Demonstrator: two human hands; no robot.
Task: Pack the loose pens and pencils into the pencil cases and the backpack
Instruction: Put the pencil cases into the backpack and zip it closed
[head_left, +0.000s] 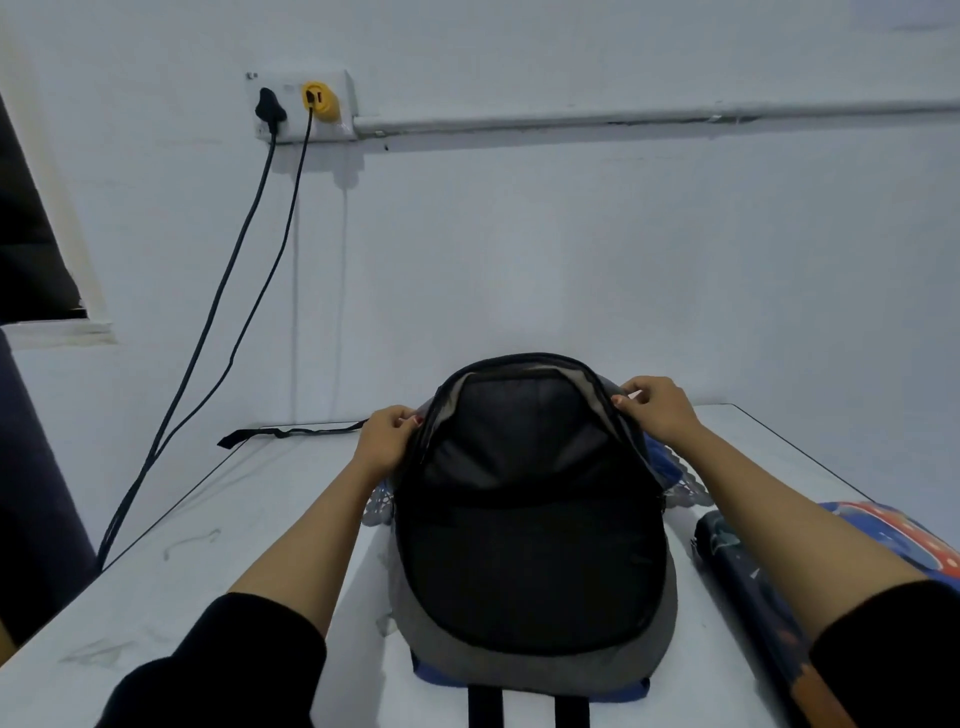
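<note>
Two bare forearms in plain black sleeves, red polish on the nails
The left sleeve (218, 670) and the right sleeve (893, 654) are plain, matte black cloth, loose and softly rounded, each ending partway up its forearm in an uneven, slightly bunched edge. From those edges down to the wrists the forearms are uncovered. The left hand (387, 439) is bare, with red polish on a nail by its fingertips; the right hand (657, 410) is bare as well, and its thumbnail carries the same red polish
</note>
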